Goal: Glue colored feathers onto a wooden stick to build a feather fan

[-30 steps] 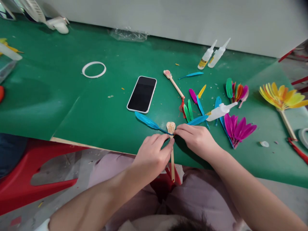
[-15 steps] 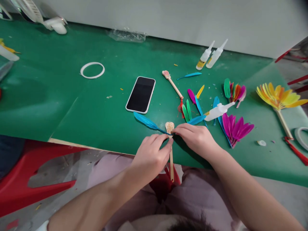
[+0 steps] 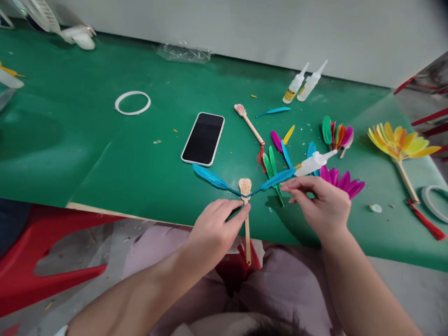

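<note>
My left hand (image 3: 217,231) pinches a wooden stick (image 3: 247,233) just below its carved head (image 3: 245,185), at the near edge of the green table (image 3: 140,163). Two blue feathers spread out from the stick: one (image 3: 210,177) to the left, one (image 3: 278,179) to the right. My right hand (image 3: 324,205) hovers to the right of the stick, fingers loosely curled and apart, holding nothing, near the right blue feather and a white glue bottle (image 3: 312,163).
Loose coloured feathers (image 3: 276,154), a magenta feather fan (image 3: 341,182), a mixed-colour bunch (image 3: 336,133) and a yellow feather fan (image 3: 402,144) lie right. A phone (image 3: 203,138), a second stick (image 3: 249,123), two glue bottles (image 3: 301,84) and a white ring (image 3: 132,102) lie farther back.
My right hand has let go at the stick's head and moved right, its fingers opening. The right blue feather now shows in full. My left hand keeps its pinch.
</note>
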`<state>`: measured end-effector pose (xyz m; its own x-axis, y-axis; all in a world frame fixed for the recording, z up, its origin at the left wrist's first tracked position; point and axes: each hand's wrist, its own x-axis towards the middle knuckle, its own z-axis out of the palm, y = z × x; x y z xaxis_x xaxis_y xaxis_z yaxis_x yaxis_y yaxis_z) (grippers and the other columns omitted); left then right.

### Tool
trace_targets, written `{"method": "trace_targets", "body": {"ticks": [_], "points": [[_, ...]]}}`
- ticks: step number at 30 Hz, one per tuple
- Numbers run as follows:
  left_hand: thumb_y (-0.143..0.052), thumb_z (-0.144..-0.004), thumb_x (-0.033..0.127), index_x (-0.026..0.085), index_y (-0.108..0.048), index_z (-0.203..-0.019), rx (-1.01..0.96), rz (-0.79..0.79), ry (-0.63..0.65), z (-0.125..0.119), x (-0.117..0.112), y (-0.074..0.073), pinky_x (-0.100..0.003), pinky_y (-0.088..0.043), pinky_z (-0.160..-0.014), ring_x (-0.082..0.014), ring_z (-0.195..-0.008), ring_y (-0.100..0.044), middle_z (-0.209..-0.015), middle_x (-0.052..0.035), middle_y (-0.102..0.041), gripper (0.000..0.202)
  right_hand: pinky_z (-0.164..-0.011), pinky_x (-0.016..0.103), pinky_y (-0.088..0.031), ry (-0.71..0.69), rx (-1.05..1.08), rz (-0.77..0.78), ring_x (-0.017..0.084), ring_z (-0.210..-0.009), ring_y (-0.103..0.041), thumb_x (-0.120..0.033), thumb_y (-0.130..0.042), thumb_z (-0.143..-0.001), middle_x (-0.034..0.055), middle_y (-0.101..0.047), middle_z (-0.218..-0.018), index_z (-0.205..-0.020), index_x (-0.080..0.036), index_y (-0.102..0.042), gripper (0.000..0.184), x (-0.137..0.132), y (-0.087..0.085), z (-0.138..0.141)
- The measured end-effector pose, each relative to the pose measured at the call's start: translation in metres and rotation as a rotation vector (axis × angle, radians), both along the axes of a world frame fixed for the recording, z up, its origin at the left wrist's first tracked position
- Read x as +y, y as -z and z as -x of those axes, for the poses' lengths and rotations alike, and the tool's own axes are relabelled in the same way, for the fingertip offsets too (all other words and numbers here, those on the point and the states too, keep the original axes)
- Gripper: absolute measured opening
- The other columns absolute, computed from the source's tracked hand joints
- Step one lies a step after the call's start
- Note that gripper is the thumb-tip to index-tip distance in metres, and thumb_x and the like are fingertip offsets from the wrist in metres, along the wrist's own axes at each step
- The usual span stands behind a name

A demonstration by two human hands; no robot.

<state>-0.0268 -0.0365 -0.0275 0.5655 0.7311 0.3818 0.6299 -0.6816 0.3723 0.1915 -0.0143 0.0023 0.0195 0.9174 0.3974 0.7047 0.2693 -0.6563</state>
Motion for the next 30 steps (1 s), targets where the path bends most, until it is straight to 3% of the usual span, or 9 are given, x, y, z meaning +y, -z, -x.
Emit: {"method": "trace_targets", "body": {"ticks": [8, 12, 15, 18, 21, 27, 30], "points": [[-0.053, -0.085, 0.021, 0.018, -0.059, -0.086, -0.144, 0.153, 0.114, 0.003, -0.007, 0.001, -0.024, -0.042, -0.068, -0.0114, -0.074, -0.055, -0.080, 0.0015, -0.065, 0.007, -0.047, 0.018, -0.042, 0.024, -0.145, -0.001, 0.006, -0.047, -0.057, -0.030, -0.056, -0.081, -0.0046, -0.066, -0.064, -0.076, -0.022, -0.064, 0.013, -0.010, -0.002, -0.009], [-0.053, -0.085, 0.024, 0.016, -0.058, -0.074, -0.167, 0.079, 0.110, 0.000, -0.005, -0.004, -0.023, -0.040, -0.063, -0.0104, -0.066, -0.053, -0.067, 0.0017, -0.062, 0.014, -0.046, 0.019, -0.036, 0.051, -0.296, 0.149, 0.007, -0.045, -0.051, -0.038, -0.047, -0.085, -0.0036, -0.056, -0.050, -0.061, -0.019, -0.058, 0.032, -0.015, 0.007, -0.016], [-0.051, -0.086, 0.025, 0.016, -0.058, -0.069, -0.159, 0.012, 0.107, -0.003, -0.002, -0.008, -0.024, -0.040, -0.063, -0.0110, -0.064, -0.052, -0.061, 0.0008, -0.059, 0.020, -0.047, 0.020, -0.034, 0.087, -0.405, 0.219, 0.008, -0.049, -0.051, -0.043, -0.049, -0.083, -0.0031, -0.058, -0.056, -0.064, -0.019, -0.058, 0.032, -0.016, 0.012, -0.014], [-0.051, -0.085, 0.023, 0.016, -0.063, -0.078, -0.100, -0.051, 0.100, -0.006, -0.001, -0.008, -0.026, -0.042, -0.068, -0.0137, -0.075, -0.055, -0.074, -0.0017, -0.064, 0.015, -0.055, 0.020, -0.039, 0.033, -0.387, 0.135, 0.009, -0.061, -0.057, -0.037, -0.052, -0.083, -0.0013, -0.063, -0.072, -0.080, -0.020, -0.061, 0.020, -0.013, 0.014, -0.001], [-0.053, -0.083, 0.018, 0.014, -0.063, -0.093, -0.056, -0.089, 0.042, -0.008, -0.003, -0.004, -0.029, -0.044, -0.072, -0.0170, -0.086, -0.055, -0.092, -0.0046, -0.065, 0.014, -0.061, 0.019, -0.041, -0.121, -0.377, 0.014, 0.009, -0.069, -0.059, -0.028, -0.051, -0.084, 0.0005, -0.064, -0.079, -0.086, -0.020, -0.062, 0.014, -0.011, 0.017, 0.014], [-0.052, -0.084, 0.018, 0.015, -0.063, -0.100, -0.052, -0.096, -0.136, -0.003, 0.003, -0.001, -0.029, -0.044, -0.069, -0.0153, -0.076, -0.052, -0.084, -0.0044, -0.063, 0.019, -0.062, 0.018, -0.043, -0.204, -0.410, -0.075, 0.008, -0.069, -0.060, -0.022, -0.050, -0.085, 0.0002, -0.065, -0.080, -0.086, -0.020, -0.063, 0.013, -0.014, 0.025, 0.031], [-0.048, -0.085, 0.015, 0.017, -0.062, -0.102, -0.017, -0.142, -0.126, 0.003, 0.018, -0.005, -0.028, -0.044, -0.070, -0.0156, -0.079, -0.050, -0.089, -0.0048, -0.062, 0.022, -0.063, 0.018, -0.044, -0.236, -0.405, -0.107, 0.009, -0.071, -0.060, -0.021, -0.050, -0.085, 0.0010, -0.065, -0.082, -0.089, -0.019, -0.063, 0.014, -0.018, 0.027, 0.035]]}}
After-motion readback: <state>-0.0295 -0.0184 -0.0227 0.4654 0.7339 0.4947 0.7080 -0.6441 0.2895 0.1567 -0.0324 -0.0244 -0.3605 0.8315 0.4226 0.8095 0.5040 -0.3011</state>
